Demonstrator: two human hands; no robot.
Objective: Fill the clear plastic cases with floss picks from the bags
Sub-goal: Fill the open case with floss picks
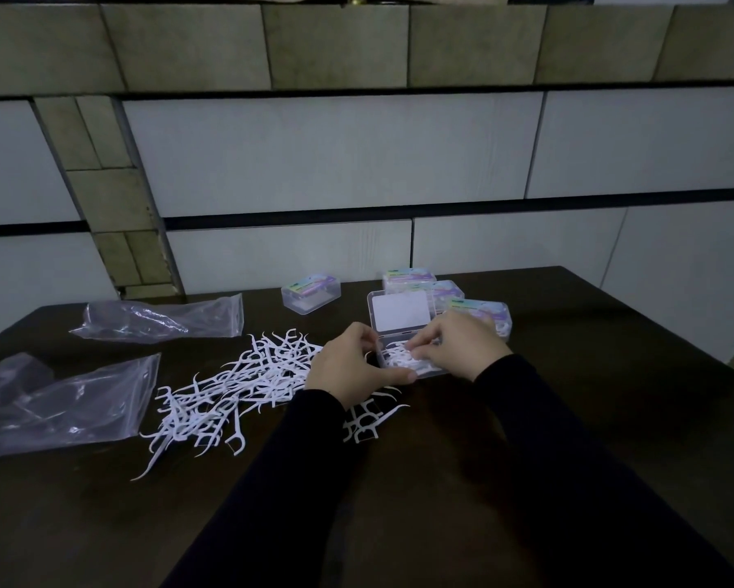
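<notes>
The head view looks down on a dark wooden table (526,418) where the open clear plastic case (407,358) sits under both hands, its lid (400,311) tipped up on the far side. The left hand (348,367) grips the case's left end, thumb curled along the near wall and fingers bent over the far corner, so it steadies the case. The right hand (454,348) comes in from the right with its fingertips bent down into the tray, pinching or pressing the white floss picks (399,359) already inside; which of the two I cannot tell, since the fingers hide the contact.

The loose pile of floss picks (238,388) lies just left of the case, beyond the left hand, spread along a line running from near-left to far-right. The left hand is therefore nearer the supply, while the right would have to cross over the case to reach it. A few stray picks (369,420) lie near the left wrist.

Counted: two clear plastic bags, the near bag (60,405) and the far bag (161,320), both flattened. One closed labelled case (311,294) stands alone behind the pile, and three stacked closed cases (441,290) sit behind the open lid. That makes five cases. The picks are too many and too tangled to count.
</notes>
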